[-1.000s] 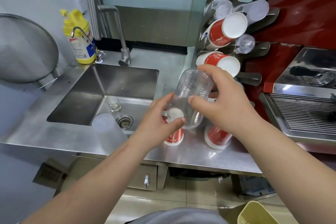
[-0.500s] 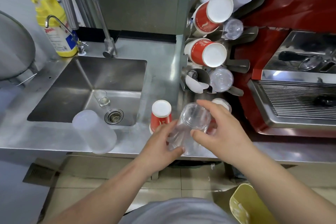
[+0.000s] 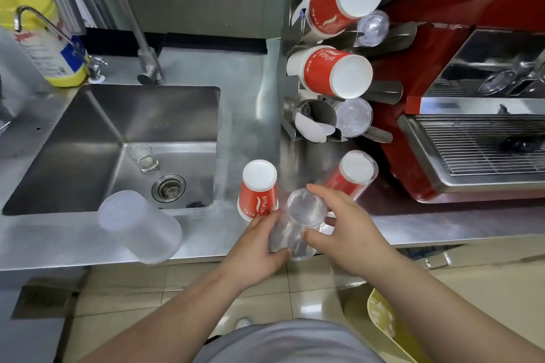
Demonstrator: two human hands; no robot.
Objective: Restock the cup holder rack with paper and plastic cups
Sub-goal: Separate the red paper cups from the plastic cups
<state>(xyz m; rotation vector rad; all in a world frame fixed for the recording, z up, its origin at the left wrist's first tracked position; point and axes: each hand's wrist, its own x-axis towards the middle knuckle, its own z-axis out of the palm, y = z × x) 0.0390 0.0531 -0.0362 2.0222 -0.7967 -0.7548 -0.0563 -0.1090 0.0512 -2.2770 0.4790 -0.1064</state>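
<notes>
Both hands hold a stack of clear plastic cups (image 3: 298,222) upside down at the counter's front edge. My left hand (image 3: 259,247) grips its lower part and my right hand (image 3: 345,233) wraps its right side. A red paper cup stack (image 3: 259,189) stands inverted just beyond them. A second red stack in a clear sleeve (image 3: 351,175) leans to the right. The steel cup rack (image 3: 312,118) on the wall holds red paper cups (image 3: 333,74) and clear cups (image 3: 354,117).
A frosted plastic cup stack (image 3: 138,225) lies on the counter's front left. The sink (image 3: 124,144) holds a small glass (image 3: 143,158). A yellow bottle (image 3: 38,35) stands at the back left, a red coffee machine (image 3: 472,115) at the right, a yellow bin (image 3: 386,330) on the floor.
The clear cup stack and both hands have come down and toward me, from in front of the rack to the counter's front edge. The view has tilted downward.
</notes>
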